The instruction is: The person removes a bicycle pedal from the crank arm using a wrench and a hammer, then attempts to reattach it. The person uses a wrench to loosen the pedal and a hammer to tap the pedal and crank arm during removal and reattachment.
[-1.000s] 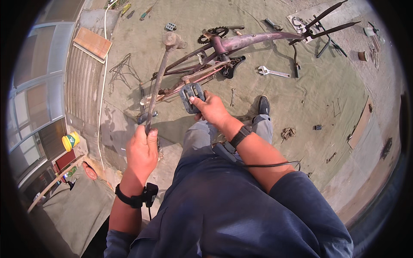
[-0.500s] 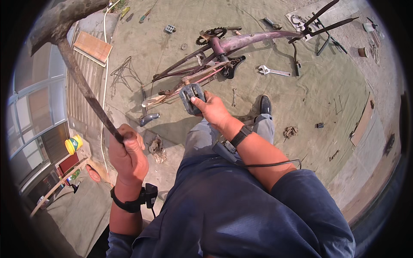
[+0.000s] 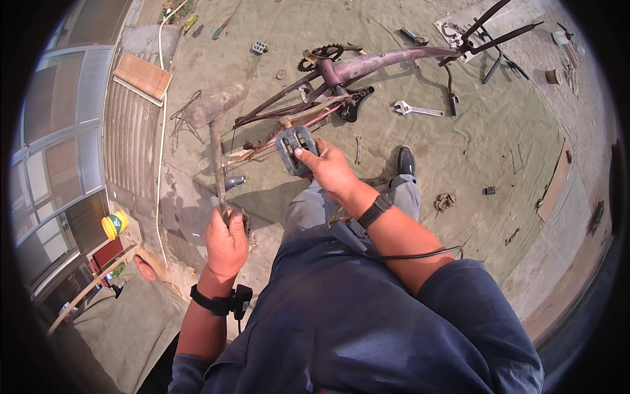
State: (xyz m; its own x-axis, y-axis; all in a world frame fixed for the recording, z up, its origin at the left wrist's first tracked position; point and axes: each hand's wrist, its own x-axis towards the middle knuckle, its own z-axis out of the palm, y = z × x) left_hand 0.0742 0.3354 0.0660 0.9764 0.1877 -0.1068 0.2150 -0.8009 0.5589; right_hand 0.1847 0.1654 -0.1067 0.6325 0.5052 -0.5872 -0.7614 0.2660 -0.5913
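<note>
My left hand is wrapped round the handle of a worn hammer. Its brown, slightly blurred head hangs left of the bicycle frame. In my right hand I grip a black bicycle pedal, thumb on top. The pedal lies over the near end of the frame parts; whether it is fixed to them I cannot tell. The old purple bicycle frame lies on the ground cloth, with a toothed chainring at its middle and the fork pointing right.
An adjustable wrench and a small spanner lie near the frame. Another pedal sits at the far left of the cloth. A crumpled rag lies right of my shoe. Windows and a yellow bucket stand left.
The hammer has swung down and to the right, its head now nearer the pedal. My left hand moved right and lower; my right hand still grips the pedal with little movement.
</note>
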